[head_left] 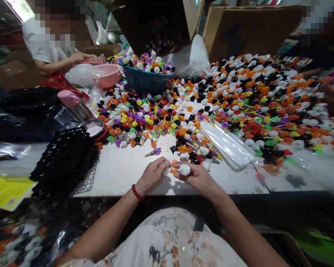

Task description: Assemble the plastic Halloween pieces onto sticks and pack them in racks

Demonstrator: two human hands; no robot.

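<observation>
Both my hands meet over the front of the white table (108, 174). My right hand (199, 178) is closed around small toppers, a white one (184, 169) and orange ones (173, 170) showing between its fingers. Close beside them, my left hand (154, 173) has its fingers pinched together; something pale shows at the fingertips, too small to make out. A purple-topped stick (153, 152) lies just beyond my left hand. Behind my hands spreads a large pile of orange, white, black, purple and green toppers (189, 108).
Clear plastic bags (228, 146) lie right of centre. At the left are black mesh trays (62, 163), a pink-lidded steel bottle (76, 105) and a pink basin (108, 76). A blue basket (146, 81) stands behind, near cardboard boxes (247, 29). A person (51, 55) works at back left.
</observation>
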